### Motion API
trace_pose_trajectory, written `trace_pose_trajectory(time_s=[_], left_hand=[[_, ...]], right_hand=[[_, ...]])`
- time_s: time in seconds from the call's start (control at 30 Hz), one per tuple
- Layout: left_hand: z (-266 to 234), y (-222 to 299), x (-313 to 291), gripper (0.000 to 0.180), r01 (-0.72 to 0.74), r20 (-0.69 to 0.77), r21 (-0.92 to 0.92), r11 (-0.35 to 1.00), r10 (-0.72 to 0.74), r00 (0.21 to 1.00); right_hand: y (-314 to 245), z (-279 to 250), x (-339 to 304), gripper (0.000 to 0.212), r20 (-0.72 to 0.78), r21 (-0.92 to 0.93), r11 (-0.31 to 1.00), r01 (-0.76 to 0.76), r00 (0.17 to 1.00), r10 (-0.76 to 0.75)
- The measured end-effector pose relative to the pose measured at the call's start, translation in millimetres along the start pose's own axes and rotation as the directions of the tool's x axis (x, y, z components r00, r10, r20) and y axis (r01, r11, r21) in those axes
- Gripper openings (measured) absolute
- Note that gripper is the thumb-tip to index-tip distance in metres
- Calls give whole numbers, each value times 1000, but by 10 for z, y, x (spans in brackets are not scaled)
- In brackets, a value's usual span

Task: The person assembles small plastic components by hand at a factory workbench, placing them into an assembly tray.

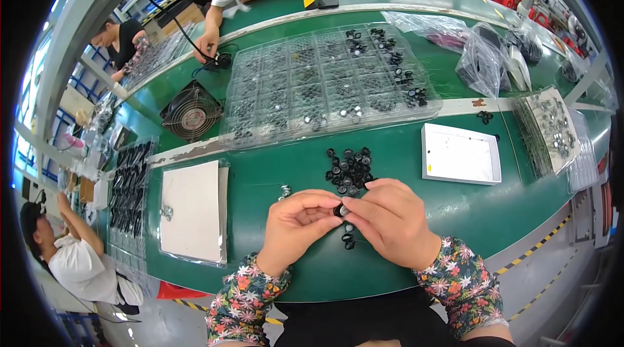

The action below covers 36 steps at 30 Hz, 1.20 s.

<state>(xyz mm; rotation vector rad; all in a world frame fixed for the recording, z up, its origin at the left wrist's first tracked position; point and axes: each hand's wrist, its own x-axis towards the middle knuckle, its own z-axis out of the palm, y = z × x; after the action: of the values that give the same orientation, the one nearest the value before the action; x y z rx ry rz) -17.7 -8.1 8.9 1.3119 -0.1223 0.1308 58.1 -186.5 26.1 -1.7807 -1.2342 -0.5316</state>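
Note:
Between my two hands I hold a small round black part (341, 210) with a silvery face, above the green table (312, 275). My left hand (296, 220) pinches it from the left with thumb and forefinger. From the other side, the fingertips of my right hand (396, 220) close on the same part. Just beyond my fingers lies a loose pile of similar black round parts (349, 168), and a few more (349, 240) lie under my hands. A few small silvery pieces (285, 191) rest beside my left hand.
A large clear compartment tray (312, 80) of small parts stretches across the back. Left are a fan (193, 111), a beige board (190, 210) and a tray of black strips (130, 184). A white shallow box (460, 178) stands right. A co-worker's hand (207, 44) is across the table.

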Motion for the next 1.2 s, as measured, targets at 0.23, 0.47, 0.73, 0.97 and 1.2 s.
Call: trace_pose_trajectory(time_s=[0.23,0.47,0.73,0.97,1.2], left_hand=[[-1,-28,6,27,58,8,-109,992,-57,998],[5,-27,4,26,62,-2,-110,992,-63,998],[27,4,-1,25,2,9,-20,1000,-2,1000],[21,-2,-7,24,67,-16,-57,996,-68,998],[72,-25,-31,21,78,-69,-88,993,-84,994]], right_hand=[[-44,-30,-10,27,12,-66,998,-17,1000,18],[-71,-30,-15,27,17,-85,996,-20,1000,22],[-89,-51,-16,23,63,-129,991,42,997,-35],[-132,-70,-17,27,102,-204,974,96,992,-77],[-148,-57,-43,28,129,-260,956,139,986,-108]])
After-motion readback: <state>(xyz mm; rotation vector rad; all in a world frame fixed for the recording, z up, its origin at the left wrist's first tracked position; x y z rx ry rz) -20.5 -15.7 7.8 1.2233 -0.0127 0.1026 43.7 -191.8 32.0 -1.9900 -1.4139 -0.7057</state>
